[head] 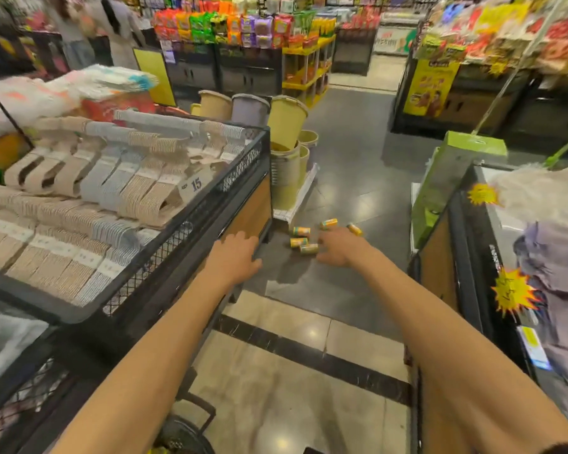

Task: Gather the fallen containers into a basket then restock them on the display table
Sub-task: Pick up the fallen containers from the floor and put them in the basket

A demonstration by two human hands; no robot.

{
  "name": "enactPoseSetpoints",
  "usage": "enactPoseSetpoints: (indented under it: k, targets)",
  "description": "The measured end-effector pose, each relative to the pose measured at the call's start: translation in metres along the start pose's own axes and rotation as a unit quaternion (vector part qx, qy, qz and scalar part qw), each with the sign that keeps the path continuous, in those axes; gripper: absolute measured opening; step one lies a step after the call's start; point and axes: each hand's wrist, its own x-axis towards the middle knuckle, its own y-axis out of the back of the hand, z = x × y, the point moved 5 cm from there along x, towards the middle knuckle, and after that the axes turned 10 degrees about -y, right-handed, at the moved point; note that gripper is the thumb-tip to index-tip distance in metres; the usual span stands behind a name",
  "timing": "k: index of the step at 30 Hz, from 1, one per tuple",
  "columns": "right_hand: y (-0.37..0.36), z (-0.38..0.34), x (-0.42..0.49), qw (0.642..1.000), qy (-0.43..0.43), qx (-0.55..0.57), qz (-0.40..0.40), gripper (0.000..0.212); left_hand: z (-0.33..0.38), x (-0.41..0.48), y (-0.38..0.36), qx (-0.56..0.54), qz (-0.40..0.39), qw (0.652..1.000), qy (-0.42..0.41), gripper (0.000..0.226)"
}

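Several small yellow-and-green containers (304, 239) lie on their sides on the dark floor between two display tables. My left hand (235, 253) is stretched forward, fingers relaxed and empty, over the corner of the left display table (243, 208). My right hand (340, 249) reaches out just right of the containers, fingers loose, holding nothing. A dark basket (184, 430) with a handle shows partly at the bottom edge, below my left arm.
The left table holds packs of hangers (112, 191) behind a mesh rail. Stacked plastic bins (286, 149) stand beyond its corner. A second table (473, 244) with a green box (446, 181) and cloth goods flanks the right. The aisle floor runs ahead to snack shelves.
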Motion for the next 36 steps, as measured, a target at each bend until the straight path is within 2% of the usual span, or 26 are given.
enactPoseSetpoints:
  k: [4, 9, 16, 21, 36]
  targets:
    - [-0.006, 0.055, 0.025, 1.0, -0.013, 0.008, -0.02, 0.043, 0.029, 0.045, -0.009, -0.006, 0.008, 1.0, -0.015, 0.043]
    - [-0.01, 0.104, 0.049, 0.998, -0.048, 0.022, -0.036, 0.051, 0.046, 0.098, -0.011, 0.009, -0.019, 0.999, -0.032, 0.046]
    - [-0.007, 0.154, 0.106, 0.995, -0.074, 0.052, -0.041, 0.047, 0.054, 0.19, -0.022, 0.01, -0.068, 0.996, -0.06, 0.047]
    - [-0.003, 0.193, 0.175, 0.99, -0.109, 0.044, -0.077, 0.058, 0.046, 0.276, -0.034, -0.001, -0.091, 0.994, -0.062, 0.045]
    - [0.019, 0.294, 0.408, 0.981, -0.131, 0.075, -0.118, 0.05, 0.039, 0.544, -0.038, -0.008, -0.111, 0.99, -0.082, 0.042]
